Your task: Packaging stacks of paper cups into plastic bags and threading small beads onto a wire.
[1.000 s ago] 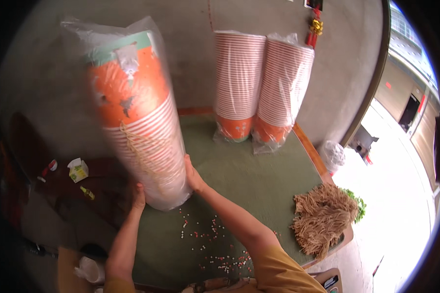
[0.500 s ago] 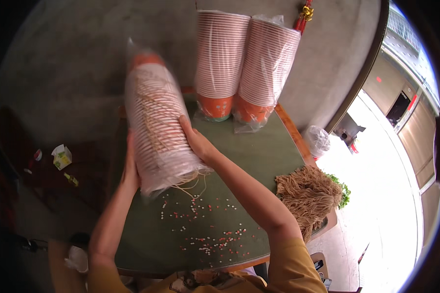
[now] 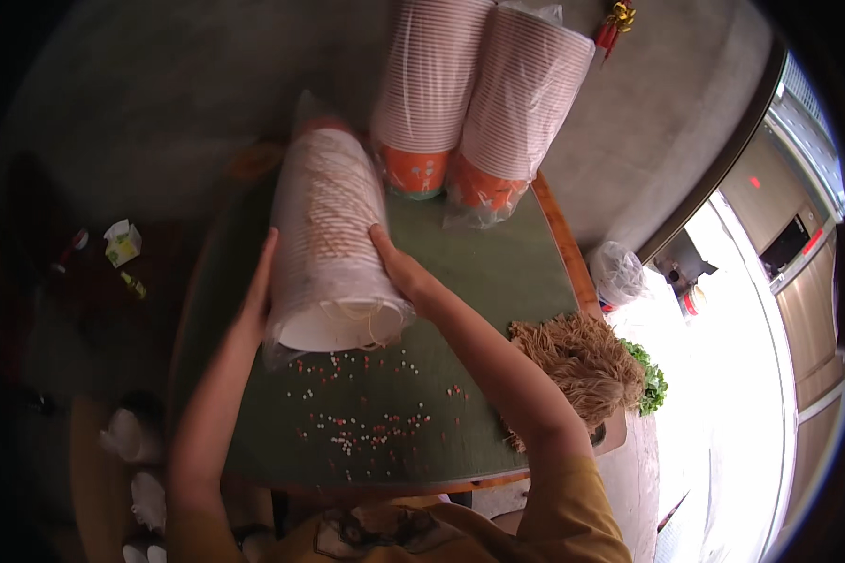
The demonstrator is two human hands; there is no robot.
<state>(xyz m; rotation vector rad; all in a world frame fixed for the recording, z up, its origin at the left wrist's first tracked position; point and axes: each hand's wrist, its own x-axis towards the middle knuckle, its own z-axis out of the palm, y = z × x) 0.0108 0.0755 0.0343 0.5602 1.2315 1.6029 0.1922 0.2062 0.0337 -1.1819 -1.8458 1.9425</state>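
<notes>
Both my hands grip a tall stack of nested paper cups (image 3: 319, 272) in clear plastic. It tilts over the green-topped table (image 3: 469, 272), its wide white opening toward me and its orange end toward the back. My left hand (image 3: 261, 291) presses along its left side, the fingers partly hidden. On its right side lies my right hand (image 3: 399, 267), fingers curved against the plastic. Thin tan twine (image 3: 343, 211) runs along the stack's upper side, with loose loops at the near opening. Small white and reddish beads (image 3: 366, 432) are scattered on the table before it.
Two more wrapped cup stacks (image 3: 437, 84) stand at the back against the wall. At the table's right edge lies a brown, shaggy stringy bundle (image 3: 582, 371), beside green leaves (image 3: 650, 375). A tissue pack (image 3: 122, 242) and a small yellow bottle (image 3: 133, 283) are at the left.
The held stack has come down and turned, so its wide opening now faces me. Both hands still grip its sides. My view has shifted slightly.
</notes>
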